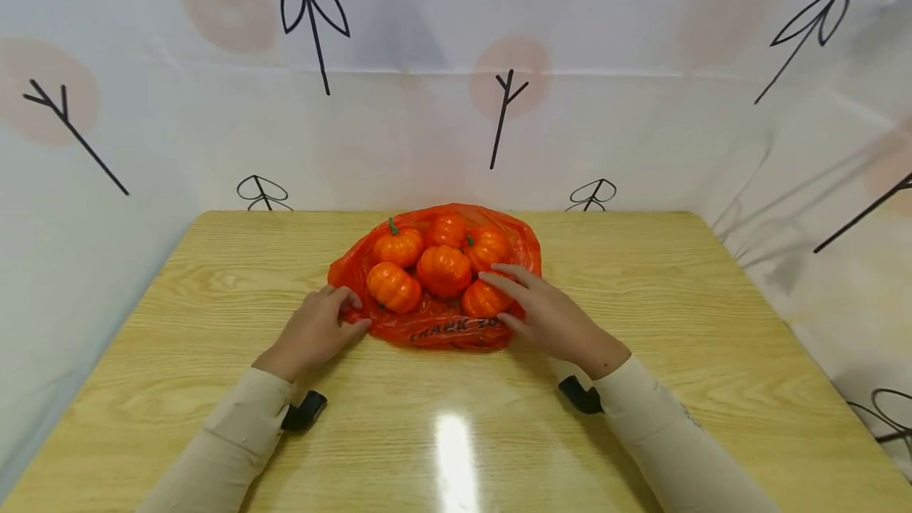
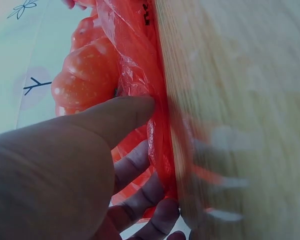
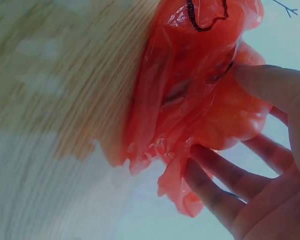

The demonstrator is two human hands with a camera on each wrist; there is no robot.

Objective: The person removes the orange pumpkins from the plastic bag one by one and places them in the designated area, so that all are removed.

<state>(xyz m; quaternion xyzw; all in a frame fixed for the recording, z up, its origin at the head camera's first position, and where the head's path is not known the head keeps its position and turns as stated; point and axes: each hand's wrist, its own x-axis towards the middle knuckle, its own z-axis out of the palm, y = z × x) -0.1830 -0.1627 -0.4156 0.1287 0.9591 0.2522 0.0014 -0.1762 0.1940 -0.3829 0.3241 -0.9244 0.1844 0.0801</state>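
Observation:
Several small orange pumpkins [image 1: 444, 271] lie in a thin red plastic bag [image 1: 427, 331] spread open around them. Dark lettering shows on the bag's near side. My left hand [image 1: 318, 331] rests at the bag's left edge, thumb and fingers apart; in the left wrist view the thumb lies on the crumpled bag [image 2: 140, 70]. At the right side, my right hand [image 1: 552, 318] reaches over the bag's rim, its loosely bent fingers spread beside the nearest right pumpkin [image 1: 484, 299]. In the right wrist view, the thumb and fingertips touch the bag [image 3: 175, 75] around a pumpkin [image 3: 230, 117].
The bag lies on a light wood-grain table [image 1: 235, 283], near its back edge. A pale cloth [image 1: 399, 133] with printed plants hangs behind and along the sides. Black wrist devices [image 1: 304, 412] sit under both forearms.

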